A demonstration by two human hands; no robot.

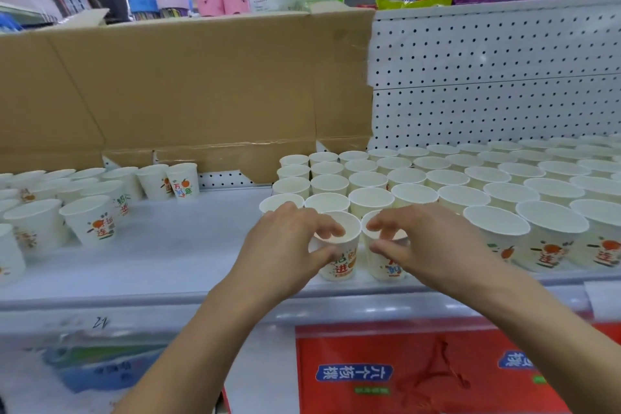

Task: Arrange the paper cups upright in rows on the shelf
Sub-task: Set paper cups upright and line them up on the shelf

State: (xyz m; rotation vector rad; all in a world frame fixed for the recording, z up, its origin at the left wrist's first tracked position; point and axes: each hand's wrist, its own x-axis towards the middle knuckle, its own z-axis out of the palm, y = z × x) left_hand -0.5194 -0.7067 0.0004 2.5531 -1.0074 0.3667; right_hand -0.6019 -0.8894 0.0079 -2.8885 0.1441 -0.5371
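Observation:
Two white paper cups with orange and green print stand upright at the shelf's front edge. My left hand (pixel 285 242) grips the left cup (pixel 341 262) at its rim, fingers inside and thumb outside. My right hand (pixel 423 242) grips the right cup (pixel 383 265) the same way. Both cups touch the front of a block of upright cups in rows (pixel 437 178) that fills the shelf's right half. A looser group of upright cups (pixel 90 215) stands on the left.
The white shelf (pixel 174 252) has a bare strip between the two cup groups. A brown cardboard sheet (pixel 201 84) leans against the pegboard back wall (pixel 487 77). Red cartons (pixel 420 370) and packaged goods sit on the level below. Bags and toys fill the top.

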